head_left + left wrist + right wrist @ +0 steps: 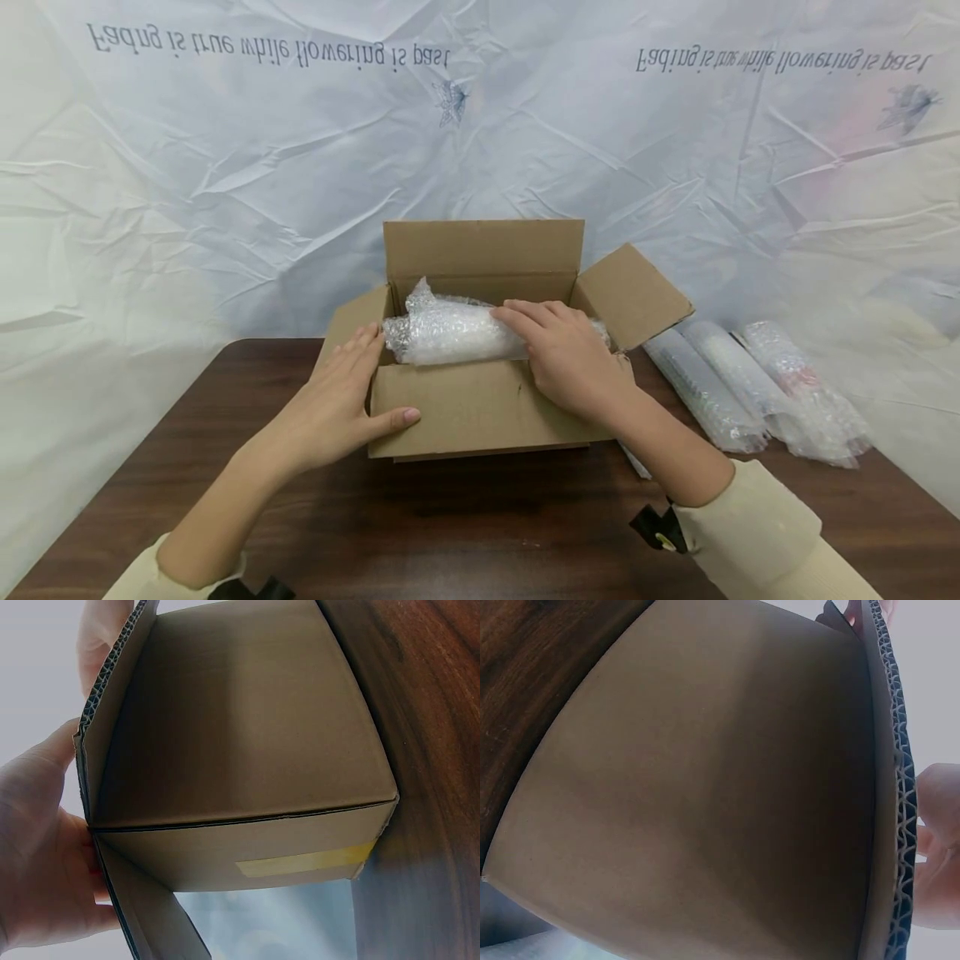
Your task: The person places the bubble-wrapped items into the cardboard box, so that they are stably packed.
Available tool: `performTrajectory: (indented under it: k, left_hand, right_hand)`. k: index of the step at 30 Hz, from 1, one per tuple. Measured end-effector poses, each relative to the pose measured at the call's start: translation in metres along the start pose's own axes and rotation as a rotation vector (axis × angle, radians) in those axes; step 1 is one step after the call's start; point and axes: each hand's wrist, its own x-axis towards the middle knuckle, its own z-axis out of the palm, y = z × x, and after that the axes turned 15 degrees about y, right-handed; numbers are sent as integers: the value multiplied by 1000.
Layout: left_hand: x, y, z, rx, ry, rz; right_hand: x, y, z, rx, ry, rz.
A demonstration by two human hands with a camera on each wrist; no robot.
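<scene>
A cardboard box stands on the table with its flaps spread open. Inside its mouth lies a bubble-wrapped bundle, and what is under the wrap cannot be made out. My left hand lies along the left flap, fingers extended and thumb over the front flap. On the right end of the bundle rests my right hand, its fingers loosely extended across the wrap. The left wrist view has the box's outer side with the left hand behind a flap. Corrugated edge partly hides the right hand in the right wrist view.
Several bubble-wrap rolls lie right of the box on the dark wooden table. A wrinkled white cloth with printed lettering hangs behind. Yellowish tape marks one box side. The right flap sticks outward.
</scene>
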Motion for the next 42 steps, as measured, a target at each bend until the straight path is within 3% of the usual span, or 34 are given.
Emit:
performTrajectory:
  k: [13,17,23,29,32,36,39,42]
  left_hand:
    - [2,-3,3,-17,-12,-7]
    - [3,-3,3,-19,-17,-5]
    - [6,-4,2,-21,-16,-1]
    - [7,-6,2,-21,-20,-1]
    - [7,-7,2,-17,-21,-2]
    - [7,-9,2,-12,-23,-5]
    - [8,-10,2,-12,-21,-2]
    - [9,-11,2,-16,-20,3]
  right_hand:
    - [-3,5,-6,-2,-41,61]
    - [-6,12,-17,20,3,97]
    - [-15,31,-40,59,159,120]
    - [-32,44,-67,59,257,292]
    - [-40,53,-73,11,351,377]
    - [-51,66,-77,-40,446,566]
    - [-61,79,-79,-56,438,712]
    - [-72,94,-78,-41,375,794]
